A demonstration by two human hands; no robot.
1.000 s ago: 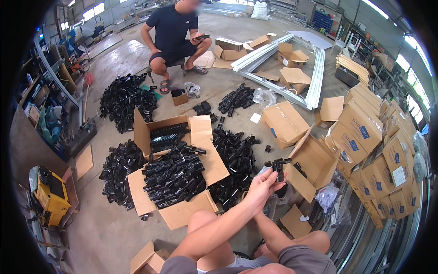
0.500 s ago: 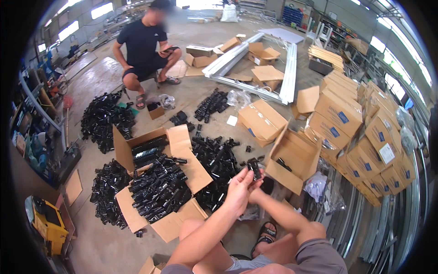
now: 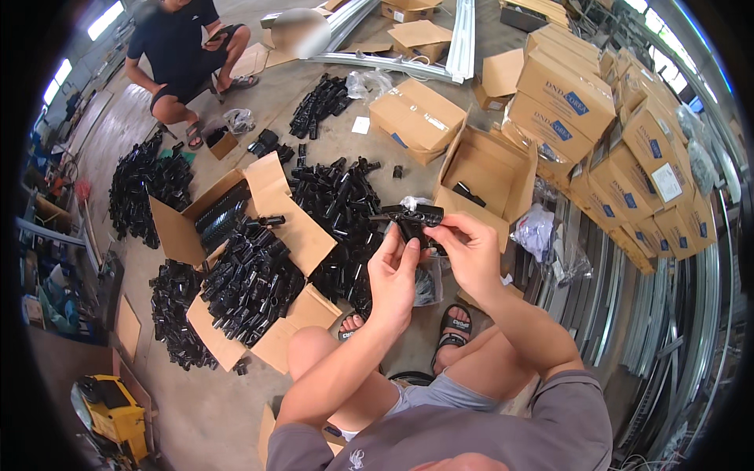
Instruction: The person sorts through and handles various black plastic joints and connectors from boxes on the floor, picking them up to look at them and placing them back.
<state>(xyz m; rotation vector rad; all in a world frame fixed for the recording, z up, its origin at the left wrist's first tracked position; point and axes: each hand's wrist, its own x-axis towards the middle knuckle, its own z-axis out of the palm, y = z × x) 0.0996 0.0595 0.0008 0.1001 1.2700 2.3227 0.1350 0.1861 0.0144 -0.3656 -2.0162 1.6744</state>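
Observation:
Between my two hands is a glossy black fitting [image 3: 411,219] with a tube-like part, held up in front of my knees. My left hand [image 3: 394,276] pinches it from below, thumb and fingers closed. On its right end, the thumb and fingertips of my right hand [image 3: 470,250] grip it too. Behind my left hand spreads a heap of similar black parts [image 3: 334,200]. An open cardboard box [image 3: 174,229] to the left overflows with more of them. Just beyond my right hand stands another open box [image 3: 514,169] with a black piece inside.
A closed carton [image 3: 416,118] sits ahead, and stacked cartons [image 3: 565,98] fill the right. Long metal profiles [image 3: 660,337] lie beside me at right. More black parts [image 3: 145,188] are heaped at far left. Another person [image 3: 177,55] sits there holding a phone. A yellow machine [image 3: 118,412] stands lower left.
Both hands have risen closer to me with the black fitting, and the right hand has swung out to its right side. The whole view has tilted down and shifted right.

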